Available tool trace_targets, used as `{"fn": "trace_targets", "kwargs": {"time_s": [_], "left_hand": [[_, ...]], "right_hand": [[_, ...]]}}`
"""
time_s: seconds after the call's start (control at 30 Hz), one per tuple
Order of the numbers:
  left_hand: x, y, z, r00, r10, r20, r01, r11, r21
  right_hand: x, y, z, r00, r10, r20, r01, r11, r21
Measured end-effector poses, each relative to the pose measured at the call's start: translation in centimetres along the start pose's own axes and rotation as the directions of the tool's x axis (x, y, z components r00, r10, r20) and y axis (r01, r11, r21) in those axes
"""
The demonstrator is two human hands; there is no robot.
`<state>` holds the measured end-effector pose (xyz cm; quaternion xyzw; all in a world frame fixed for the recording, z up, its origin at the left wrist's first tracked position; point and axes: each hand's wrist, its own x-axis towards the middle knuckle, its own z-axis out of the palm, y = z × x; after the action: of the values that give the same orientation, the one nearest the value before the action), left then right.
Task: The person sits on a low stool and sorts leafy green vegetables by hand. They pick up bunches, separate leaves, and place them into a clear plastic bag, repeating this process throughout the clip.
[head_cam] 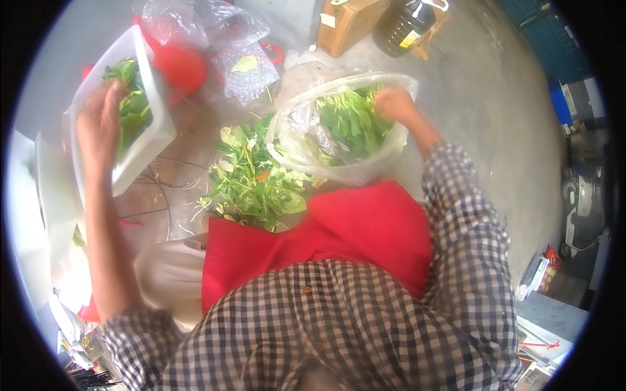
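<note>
At the left, my left hand (101,115) is over a white plastic bin (159,117), its fingers against the leafy greens (133,110) inside. Whether it grips them I cannot tell. My right hand (393,103) is at the far right rim of a clear plastic bag (293,115), fingers curled beside the stems of a bunch of leafy greens (354,119); the hidden fingertips leave its hold unclear. Between bin and bag, a loose pile of leaves and stems (259,176) lies on the floor, just beyond the red apron (362,220) over my lap.
Crumpled clear plastic (234,24), bubble wrap (249,73) and a blurred red object (181,68) lie at the far left. A cardboard box (349,24) and a large dark plastic bottle (403,27) stand beyond the bag. Thin cables (168,210) run across the floor near the bin.
</note>
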<state>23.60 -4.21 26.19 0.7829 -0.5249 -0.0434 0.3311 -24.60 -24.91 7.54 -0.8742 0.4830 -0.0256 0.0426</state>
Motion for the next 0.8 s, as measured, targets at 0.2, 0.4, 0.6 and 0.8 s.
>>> {"fn": "trace_targets", "kwargs": {"time_s": [0.2, 0.4, 0.6, 0.8], "left_hand": [[-11.8, 10.3, 3.7, 0.835, 0.453, 0.313, -0.138, 0.723, -0.677], [-13.2, 10.4, 6.3, 0.728, 0.312, 0.611, 0.209, 0.747, -0.631], [-13.1, 10.3, 5.7, 0.750, 0.306, 0.587, 0.178, 0.761, -0.624], [-12.6, 10.5, 5.1, 0.743, 0.320, 0.588, 0.177, 0.754, -0.633]], "right_hand": [[-1.4, -4.2, 0.7, 0.960, 0.279, -0.036, -0.272, 0.954, 0.124], [0.9, -6.4, 5.0, 0.928, 0.291, -0.233, -0.295, 0.955, 0.016], [0.1, -3.2, 4.8, 0.946, 0.324, -0.005, -0.316, 0.925, 0.209], [-0.6, -1.1, 1.8, 0.940, 0.339, 0.033, -0.323, 0.859, 0.397]]}}
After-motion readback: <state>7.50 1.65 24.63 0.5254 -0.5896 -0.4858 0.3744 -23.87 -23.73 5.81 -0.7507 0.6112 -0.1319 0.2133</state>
